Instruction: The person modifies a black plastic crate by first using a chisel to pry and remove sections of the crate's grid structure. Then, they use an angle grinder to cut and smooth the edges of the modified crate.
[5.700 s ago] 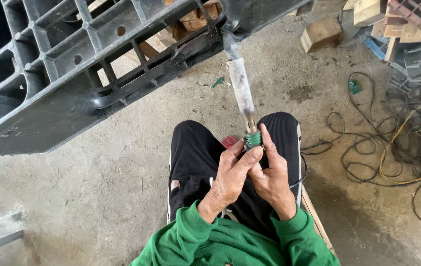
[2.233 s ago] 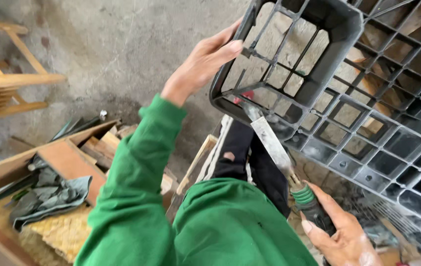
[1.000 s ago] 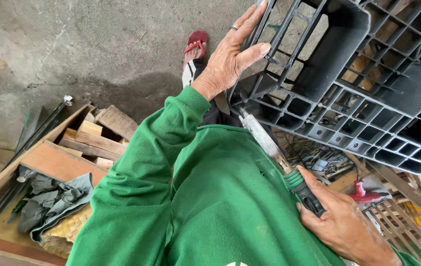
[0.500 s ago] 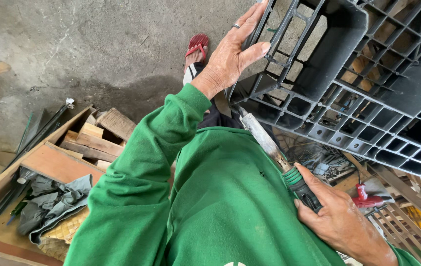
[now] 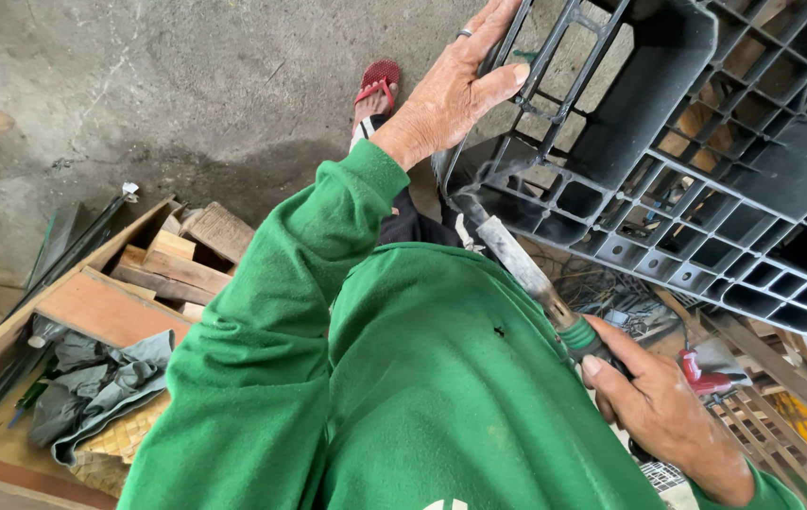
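Since half a second earlier little had moved: the left hand (image 5: 446, 94) lay flat, fingers spread, on the crate (image 5: 668, 170) at 1 o'clock, while the right hand (image 5: 659, 406) stayed clamped on the chisel (image 5: 526, 274) (blade under the crate's edge).

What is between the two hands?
In the head view, a chisel runs between them: the right hand holds its green handle, and its blade reaches toward the black crate under the left hand.
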